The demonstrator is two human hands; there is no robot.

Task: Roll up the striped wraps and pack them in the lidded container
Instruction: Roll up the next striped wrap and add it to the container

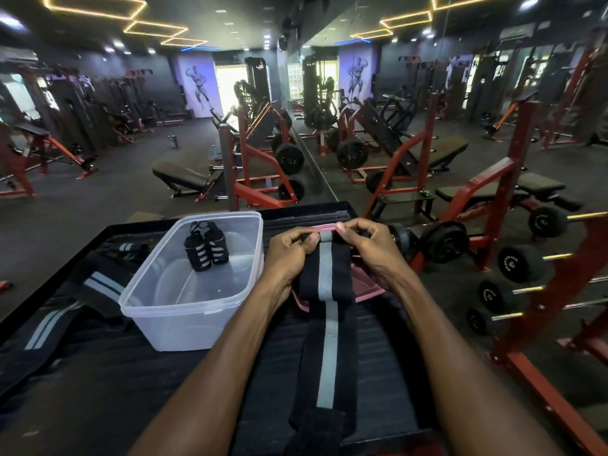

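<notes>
Rolling is just starting: the left hand (289, 255) and right hand (368, 248) pinch the far end of a striped wrap (325, 311) on the table (184, 383). Next, I judge, comes a tight, even roll toward the body, then placing it into the container (164, 311) beside two rolled wraps (205, 246).

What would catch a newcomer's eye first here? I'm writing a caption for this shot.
Front and centre, the left hand and right hand pinch the far end of a black wrap with a grey stripe, starting its roll. Left of them stands the clear plastic container, two rolled wraps inside. The pink lid lies under the wrap.
</notes>
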